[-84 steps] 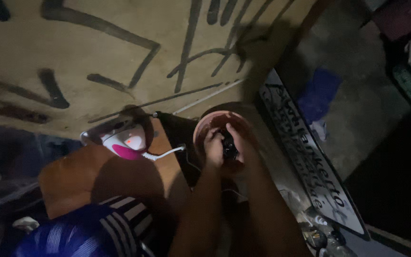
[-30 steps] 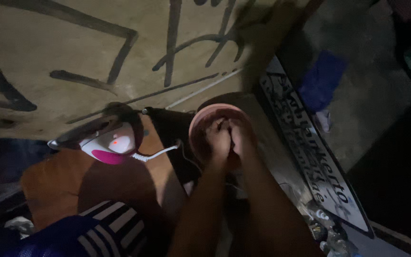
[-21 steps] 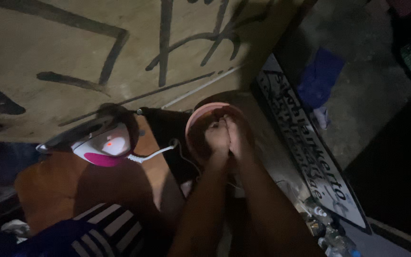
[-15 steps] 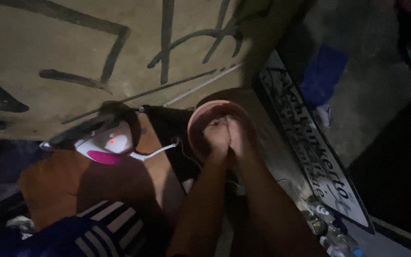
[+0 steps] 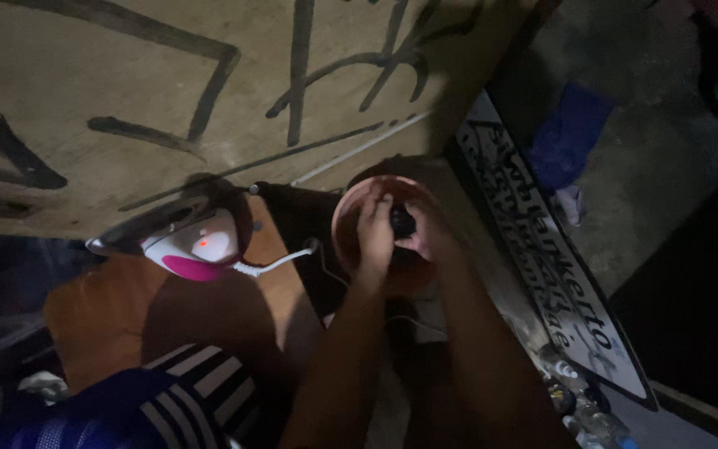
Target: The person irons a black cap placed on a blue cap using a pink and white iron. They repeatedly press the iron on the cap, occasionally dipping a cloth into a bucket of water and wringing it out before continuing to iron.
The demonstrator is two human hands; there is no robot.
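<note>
Both hands (image 5: pixel 396 233) clasp a small dark object (image 5: pixel 402 221) over a pink bowl (image 5: pixel 351 218), iron (image 5: pixel 197 245) left.

Signboard (image 5: pixel 554 287): long white rectangular panel with black border and black lettering, lying diagonally on the floor, right of the hands (image 5: pixel 392 237).

small dark object (image 5: pixel 402 221), perhaps a plug, over a round reddish bowl (image 5: pixel 351 218)
</note>
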